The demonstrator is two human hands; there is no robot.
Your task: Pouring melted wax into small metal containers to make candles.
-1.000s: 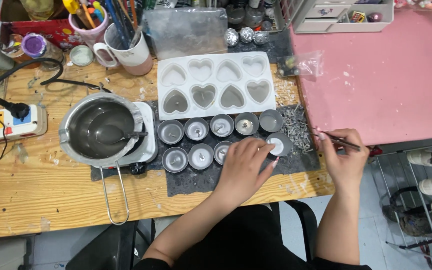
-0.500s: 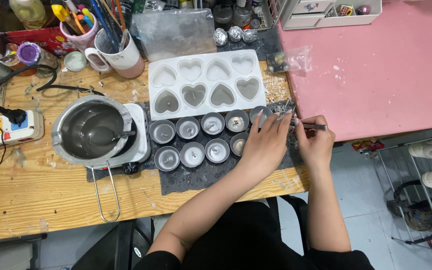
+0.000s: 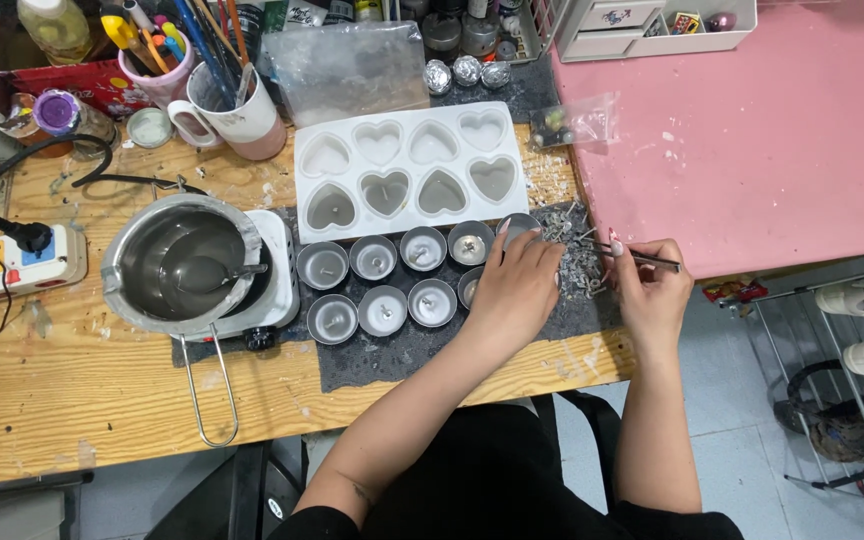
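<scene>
Fingers (image 3: pixel 530 252) of the left hand (image 3: pixel 512 290) are laid loosely curled over a small metal cup (image 3: pixel 474 285) at the right end of the cup rows on the dark mat (image 3: pixel 392 352); whether the cup is gripped cannot be told. A thin metal tool (image 3: pixel 647 260) is pinched in the right hand (image 3: pixel 652 290), its tip pointed left at a heap of wick pieces (image 3: pixel 574 255) just right of the left hand. A white heart mould (image 3: pixel 412 168) is set on the desk (image 3: pixel 72 400) just beyond the cups, and a metal melting pot (image 3: pixel 184 262) is seen on a hot plate to the left
</scene>
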